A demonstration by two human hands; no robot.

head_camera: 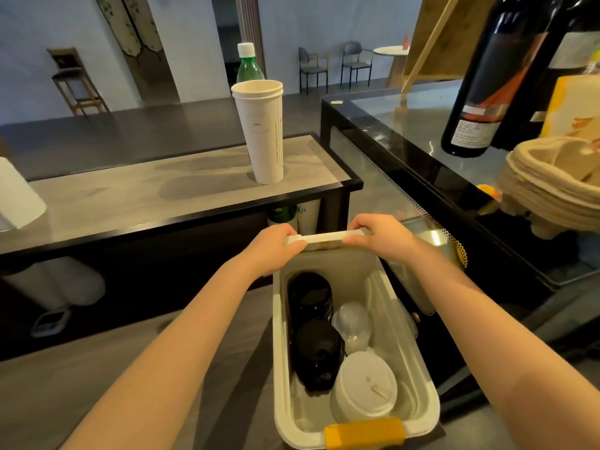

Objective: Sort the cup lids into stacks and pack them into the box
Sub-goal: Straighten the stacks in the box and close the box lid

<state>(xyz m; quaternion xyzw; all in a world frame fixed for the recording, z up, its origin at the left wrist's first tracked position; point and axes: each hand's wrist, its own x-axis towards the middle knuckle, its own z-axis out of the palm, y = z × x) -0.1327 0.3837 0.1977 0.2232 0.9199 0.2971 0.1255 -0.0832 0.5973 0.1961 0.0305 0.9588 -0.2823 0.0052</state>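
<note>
left hand (276, 246), right hand (378, 235) | grip box (418, 368) far rim | fingertips hidden, apparently curled

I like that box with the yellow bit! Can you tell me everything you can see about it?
The box is a long, open, cream-white tub that looks like plastic, with rounded corners and a thick rim. A yellow clip sits on its near end. Inside are two stacks of black lids, a white lid stack and clear lids. The left hand and right hand grip its far end. No cover is on it.
</note>
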